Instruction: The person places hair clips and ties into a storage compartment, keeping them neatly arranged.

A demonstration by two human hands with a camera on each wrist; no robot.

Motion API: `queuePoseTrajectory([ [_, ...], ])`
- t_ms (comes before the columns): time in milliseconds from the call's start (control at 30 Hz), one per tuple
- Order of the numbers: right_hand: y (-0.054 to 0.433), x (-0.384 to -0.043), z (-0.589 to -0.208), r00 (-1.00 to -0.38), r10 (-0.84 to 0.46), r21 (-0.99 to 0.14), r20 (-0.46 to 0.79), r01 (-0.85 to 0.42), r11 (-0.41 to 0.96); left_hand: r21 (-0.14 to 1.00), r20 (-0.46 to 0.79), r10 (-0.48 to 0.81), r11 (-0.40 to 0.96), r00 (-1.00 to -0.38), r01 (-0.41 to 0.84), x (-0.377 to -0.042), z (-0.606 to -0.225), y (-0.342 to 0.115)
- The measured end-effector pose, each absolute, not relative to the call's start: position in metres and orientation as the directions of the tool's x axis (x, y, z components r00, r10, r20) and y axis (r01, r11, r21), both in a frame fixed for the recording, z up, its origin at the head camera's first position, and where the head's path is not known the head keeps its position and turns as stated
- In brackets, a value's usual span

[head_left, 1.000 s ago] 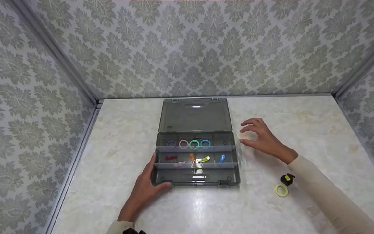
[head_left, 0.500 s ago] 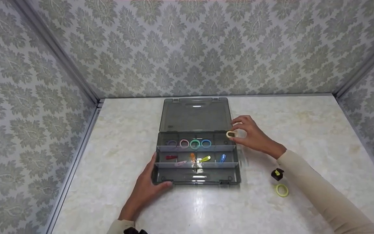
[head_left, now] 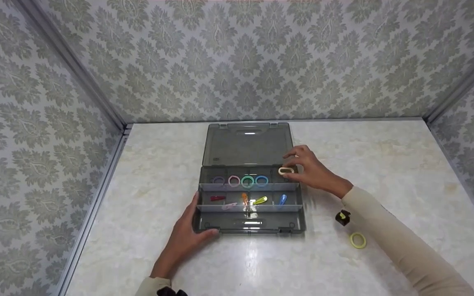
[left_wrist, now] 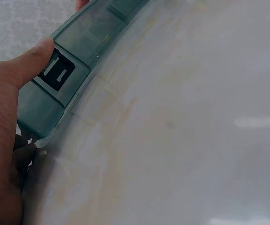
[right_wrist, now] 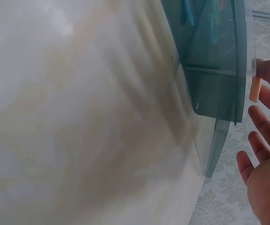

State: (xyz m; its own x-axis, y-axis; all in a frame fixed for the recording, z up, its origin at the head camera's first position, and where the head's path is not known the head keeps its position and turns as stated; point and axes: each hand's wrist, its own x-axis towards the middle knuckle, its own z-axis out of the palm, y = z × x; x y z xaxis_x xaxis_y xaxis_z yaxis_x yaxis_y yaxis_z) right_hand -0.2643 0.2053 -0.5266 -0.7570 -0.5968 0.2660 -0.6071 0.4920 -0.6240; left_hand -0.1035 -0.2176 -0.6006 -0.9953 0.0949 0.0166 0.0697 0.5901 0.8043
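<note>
A dark translucent organizer box (head_left: 250, 218) lies with its lid (head_left: 248, 144) folded back. My left hand (head_left: 183, 236) grips its front left corner, thumb on the front wall beside a latch (left_wrist: 57, 70) in the left wrist view. Between thumb and finger, my right hand (head_left: 313, 172) pinches a cream hair tie (head_left: 281, 172) over the right end of the back row. Purple (head_left: 218, 181), pink (head_left: 234, 181), green (head_left: 248, 181) and blue (head_left: 262, 181) hair ties stand in that row. The middle row holds several snap hair clips: red (head_left: 217, 198), pink (head_left: 229, 205), orange (head_left: 245, 199), yellow (head_left: 260, 200) and blue (head_left: 282, 200).
On the marbled table (head_left: 278, 267), a yellow-green hair tie (head_left: 358, 240) lies right of the box, near the right forearm. A black wrist device (head_left: 342, 217) shows beside the right sleeve. Patterned wall panels (head_left: 237, 61) enclose the table at the back and sides.
My right hand has moved left with the cream hair tie, from beside the box to over its back row. The left hand stays at the box corner.
</note>
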Motion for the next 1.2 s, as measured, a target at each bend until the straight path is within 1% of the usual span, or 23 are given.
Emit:
queuePoseTrajectory([
  [300,0.192,-0.27,-0.53,-0.741,-0.639,-0.596,0.206,-0.613,0.519,0.802,0.024,0.096,0.592,-0.995,0.076,-0.103,-0.601,-0.217],
  [633,0.179,-0.275,-0.532,-0.71,-0.684,-0.53,0.167,-0.65,0.545,0.808,0.049,0.103,0.581,-0.994,0.1,-0.103,-0.602,-0.218],
  [833,0.174,-0.278,-0.524,-0.681,-0.725,-0.464,0.104,-0.678,0.57,0.804,0.024,0.096,0.589,-0.995,0.076,-0.104,-0.601,-0.217],
  [1067,0.168,-0.284,-0.523,-0.668,-0.743,-0.432,0.037,-0.681,0.591,0.804,0.012,0.094,0.59,-0.996,0.066,-0.104,-0.601,-0.217],
  [1200,0.164,-0.286,-0.524,-0.665,-0.747,-0.436,0.014,-0.677,0.593,0.805,0.019,0.098,0.588,-0.995,0.073,-0.104,-0.601,-0.217],
])
